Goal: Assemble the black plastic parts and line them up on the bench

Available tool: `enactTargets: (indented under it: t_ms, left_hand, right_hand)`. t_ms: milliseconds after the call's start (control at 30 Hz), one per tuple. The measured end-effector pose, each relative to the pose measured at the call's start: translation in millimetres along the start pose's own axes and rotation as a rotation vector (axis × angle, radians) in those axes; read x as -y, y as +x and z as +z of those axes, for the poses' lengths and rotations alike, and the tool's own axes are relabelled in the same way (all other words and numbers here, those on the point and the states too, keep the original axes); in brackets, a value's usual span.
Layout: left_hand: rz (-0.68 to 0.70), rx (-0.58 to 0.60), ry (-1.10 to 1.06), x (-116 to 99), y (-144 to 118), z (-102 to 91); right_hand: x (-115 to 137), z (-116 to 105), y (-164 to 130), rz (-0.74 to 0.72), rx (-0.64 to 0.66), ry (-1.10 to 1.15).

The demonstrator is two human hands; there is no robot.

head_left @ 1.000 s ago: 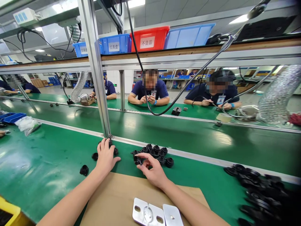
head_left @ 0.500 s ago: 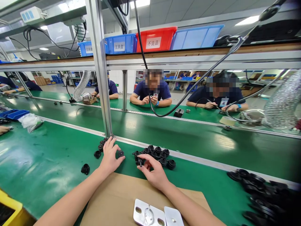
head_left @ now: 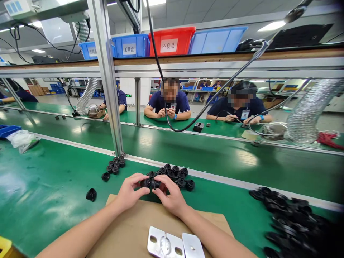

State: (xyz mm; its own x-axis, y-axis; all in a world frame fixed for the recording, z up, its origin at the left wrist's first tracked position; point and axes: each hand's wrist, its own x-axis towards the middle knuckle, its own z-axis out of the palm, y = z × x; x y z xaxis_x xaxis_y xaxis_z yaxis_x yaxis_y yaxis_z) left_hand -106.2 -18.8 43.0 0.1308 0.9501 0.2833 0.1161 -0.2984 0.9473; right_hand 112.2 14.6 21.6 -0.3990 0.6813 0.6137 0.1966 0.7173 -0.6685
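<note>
Head view: hands (head_left: 152, 191) pinch black part (head_left: 150, 183) before black caps (head_left: 176, 173)

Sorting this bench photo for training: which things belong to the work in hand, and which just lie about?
In hand: left hand and right hand grip a black part; black caps; small black rings.
Lying about: metal plate, plastic bag, red bin.

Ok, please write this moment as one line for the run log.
left hand: holds black part | right hand: holds same black part | under hands: cardboard sheet | behind: black caps
</note>
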Motion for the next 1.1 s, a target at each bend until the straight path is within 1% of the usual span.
enactTargets:
  t_ms: [167,467,600,733,900,1100]
  left_hand:
    - [0.021,0.02,-0.007,2.5,-0.6,1.4]
    - [-0.008,0.037,-0.025,5.8,-2.8,2.3]
    - [0.009,0.062,-0.022,8.4,-1.6,1.8]
    - [0.024,0.067,-0.014,8.0,-1.3,1.9]
    - [0.017,0.074,-0.001,4.7,-2.2,0.9]
    - [0.004,0.083,0.002,4.5,-0.5,-0.5]
  right_hand:
    - [-0.8,0.4,-0.3,-0.025,0.012,0.0]
    - [-1.0,-0.4,0.5,-0.065,0.043,-0.008]
    - [-1.3,-1.1,1.1,-0.083,0.046,0.0]
    - [-2.3,-0.7,1.1,-0.107,0.039,0.0]
    - [-3.0,0.0,2.2,-0.163,0.014,0.0]
    - [-2.1,-0.1,2.5,-0.201,0.014,-0.023]
